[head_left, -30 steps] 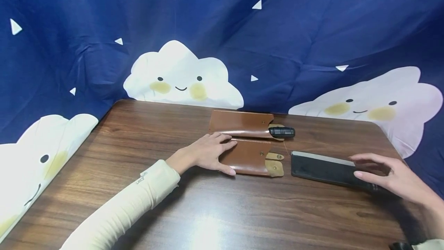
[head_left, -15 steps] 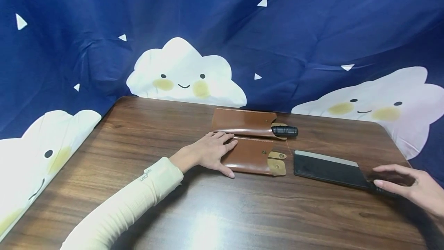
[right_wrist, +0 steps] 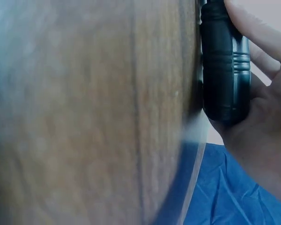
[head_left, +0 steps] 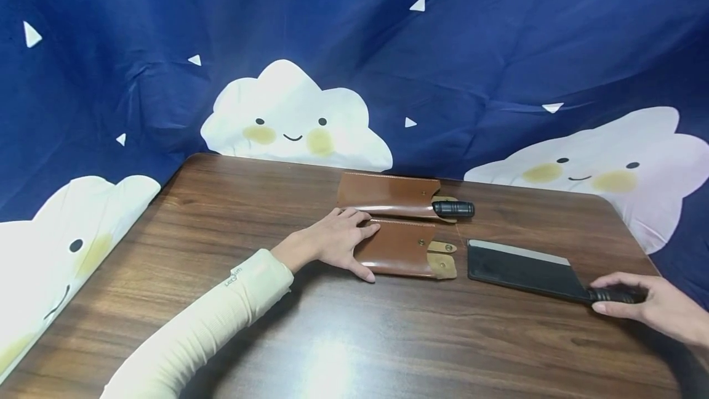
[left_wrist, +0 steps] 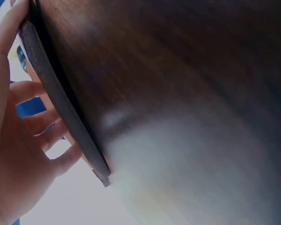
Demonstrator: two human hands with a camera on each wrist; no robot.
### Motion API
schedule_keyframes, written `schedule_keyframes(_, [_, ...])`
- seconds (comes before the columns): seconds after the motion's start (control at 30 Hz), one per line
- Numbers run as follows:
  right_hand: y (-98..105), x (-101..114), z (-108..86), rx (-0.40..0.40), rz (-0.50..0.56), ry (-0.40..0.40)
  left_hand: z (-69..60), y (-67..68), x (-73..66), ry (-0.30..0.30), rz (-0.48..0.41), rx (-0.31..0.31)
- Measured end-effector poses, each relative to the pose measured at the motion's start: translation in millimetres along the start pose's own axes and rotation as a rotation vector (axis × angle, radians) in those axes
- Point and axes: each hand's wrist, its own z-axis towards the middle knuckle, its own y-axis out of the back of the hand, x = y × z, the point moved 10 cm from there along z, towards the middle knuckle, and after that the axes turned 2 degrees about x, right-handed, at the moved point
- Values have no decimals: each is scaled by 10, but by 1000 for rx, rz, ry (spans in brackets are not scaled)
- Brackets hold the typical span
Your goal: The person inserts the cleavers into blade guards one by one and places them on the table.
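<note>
In the head view the left hand (head_left: 339,240) rests with spread fingers on the left end of a brown leather sheath (head_left: 401,246), whose tan flaps face right. To the right lies a cleaver with a black blade (head_left: 520,268) and a pale edge strip, flat on the table. Its ribbed black handle (head_left: 616,295) lies between thumb and fingers of the right hand (head_left: 661,310). The right wrist view shows thumb and fingers of that hand (right_wrist: 267,89) around the black handle (right_wrist: 226,63). The left wrist view shows the hand (left_wrist: 25,140) along the sheath's dark edge (left_wrist: 68,105).
Behind the near sheath lies a second brown sheath (head_left: 388,194) with a black handle (head_left: 454,209) sticking out to the right. Both are on a brown wooden table (head_left: 421,343). A blue cloth with white clouds (head_left: 299,119) hangs behind the table.
The right hand has moved right, off the blade's right end, then down to the cleaver's handle, and now grips it. The left hand stays on the near sheath. The view has shifted slightly.
</note>
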Motion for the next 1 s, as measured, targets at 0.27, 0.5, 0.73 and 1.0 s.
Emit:
schedule_keyframes(0.27, [32,-77,-41,-91,39,-3,17,12,51,-2,-111,-9])
schedule_keyframes(0.5, [107,1,-94,-188,81,38,8,102,117,-12,-115,-88])
schedule_keyframes(0.73, [187,134,-131,-262,156,78,-61,238,189,-32,-103,-183])
schedule_keyframes(1.0, [258,259,-152,-317,259,113,-101,334,191,-59,-77,-277])
